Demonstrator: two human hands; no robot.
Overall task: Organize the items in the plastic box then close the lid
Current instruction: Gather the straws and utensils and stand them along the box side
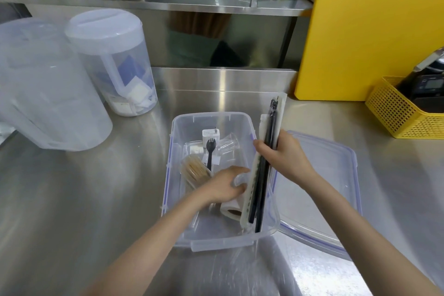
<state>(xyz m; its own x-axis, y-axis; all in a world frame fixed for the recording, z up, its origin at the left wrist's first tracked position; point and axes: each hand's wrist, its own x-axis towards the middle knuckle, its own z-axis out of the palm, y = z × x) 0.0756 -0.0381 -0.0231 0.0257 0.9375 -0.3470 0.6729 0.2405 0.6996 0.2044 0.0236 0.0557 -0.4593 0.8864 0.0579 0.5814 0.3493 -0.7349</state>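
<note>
A clear plastic box (206,119) with purple clips stands open on the steel counter. Its lid (322,190) lies flat to the right of it. Inside are a white charger plug (211,134), a black spork (210,151), a tub of toothpicks (194,170), a clear cup (228,145) and a white paper roll (231,209). My right hand (283,154) grips a bundle of long wrapped black straws (264,163), which leans along the box's right side and sticks out past its far rim. My left hand (223,184) is inside the box, holding a small clear item next to the roll.
Two large translucent lidded containers (45,84) (115,62) stand at the back left. A yellow cutting board (367,43) leans against the back right, with a yellow mesh basket (403,113) beside it. A steel shelf runs along the back.
</note>
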